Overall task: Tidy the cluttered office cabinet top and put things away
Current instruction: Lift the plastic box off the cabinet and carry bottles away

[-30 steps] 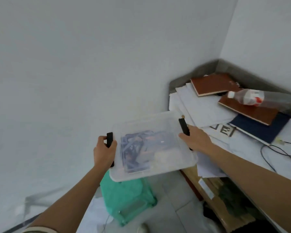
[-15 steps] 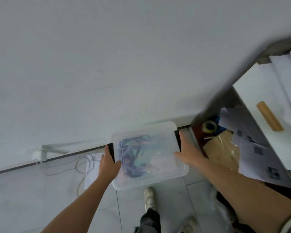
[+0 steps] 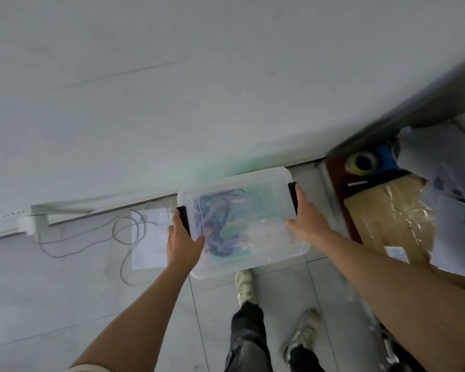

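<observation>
We see 2 hands holding the clear lidded box [image 3: 255, 182] in the air over the tiled floor [image 3: 65, 277], near the wall and just left of the cabinet [image 3: 339, 191]. Left hand [image 3: 183, 241] grips the left end at its black latch, thumb on the lid, fingers curled under. Right hand [image 3: 310, 224] grips the right end, thumb on the lid, fingers round the edge. Tangled dark cables [image 3: 218, 226] lie inside.

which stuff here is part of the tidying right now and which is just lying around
Job in hand: clear plastic box of tangled cables, gripped at both ends by the left hand and right hand.

Just lying about: loose grey cable, sheet of paper, tape roll, cardboard box.
</observation>
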A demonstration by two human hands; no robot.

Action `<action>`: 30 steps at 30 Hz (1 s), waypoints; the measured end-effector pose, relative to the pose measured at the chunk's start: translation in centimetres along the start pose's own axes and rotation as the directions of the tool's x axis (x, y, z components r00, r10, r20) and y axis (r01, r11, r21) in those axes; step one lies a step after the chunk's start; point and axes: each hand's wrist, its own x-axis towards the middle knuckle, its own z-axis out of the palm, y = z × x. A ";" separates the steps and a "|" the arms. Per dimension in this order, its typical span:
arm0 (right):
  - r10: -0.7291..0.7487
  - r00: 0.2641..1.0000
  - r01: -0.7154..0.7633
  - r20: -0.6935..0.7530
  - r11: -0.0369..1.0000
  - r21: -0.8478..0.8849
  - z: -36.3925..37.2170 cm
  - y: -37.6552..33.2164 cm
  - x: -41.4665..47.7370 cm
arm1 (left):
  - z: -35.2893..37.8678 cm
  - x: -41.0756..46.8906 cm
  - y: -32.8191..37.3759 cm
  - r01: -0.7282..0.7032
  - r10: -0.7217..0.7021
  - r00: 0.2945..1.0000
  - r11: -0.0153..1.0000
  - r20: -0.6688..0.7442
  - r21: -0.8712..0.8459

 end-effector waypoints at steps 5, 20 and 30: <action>-0.019 1.000 0.019 0.010 0.999 0.051 0.5 0.2 0.1 | 0.1 0.7 -0.4 0.020 -0.020 1.000 0.999 0.021 0.029; -0.148 0.981 0.156 -0.122 0.986 0.056 -14.7 5.2 -14.2 | -1.7 -9.1 16.9 -0.388 0.337 0.918 0.873 0.211 0.294; -0.041 0.825 0.151 -0.564 0.977 0.150 -23.9 19.6 -28.8 | 4.7 -24.8 33.1 -0.730 0.681 0.683 0.637 0.264 0.249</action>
